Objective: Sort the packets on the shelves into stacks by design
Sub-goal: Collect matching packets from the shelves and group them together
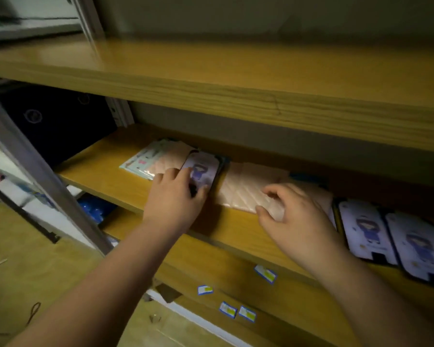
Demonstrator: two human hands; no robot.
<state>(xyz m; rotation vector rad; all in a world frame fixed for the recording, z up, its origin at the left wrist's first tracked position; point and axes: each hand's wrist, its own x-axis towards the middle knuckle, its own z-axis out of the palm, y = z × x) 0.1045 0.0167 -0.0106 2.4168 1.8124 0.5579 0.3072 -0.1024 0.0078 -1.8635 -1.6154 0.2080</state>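
Note:
On the middle wooden shelf (pixel 105 171) lie flat packets. My left hand (pixel 172 196) grips the near end of a purple packet with a cartoon figure (pixel 203 169), which rests on a pale pink packet (pixel 166 159) beside a light teal packet (pixel 140 159). My right hand (pixel 296 219) pinches the near corner of a stack of pale pink quilted packets (pixel 246 189). Two more purple figure packets (pixel 366 231) (pixel 419 246) lie side by side at the right, partly over the shelf's front edge.
The upper shelf board (pixel 236 78) overhangs close above the packets. A grey metal upright (pixel 35 166) stands at the left. Small blue and yellow labels (pixel 264 273) stick to the lower shelf's edge. A dark box (pixel 55 121) sits at the back left.

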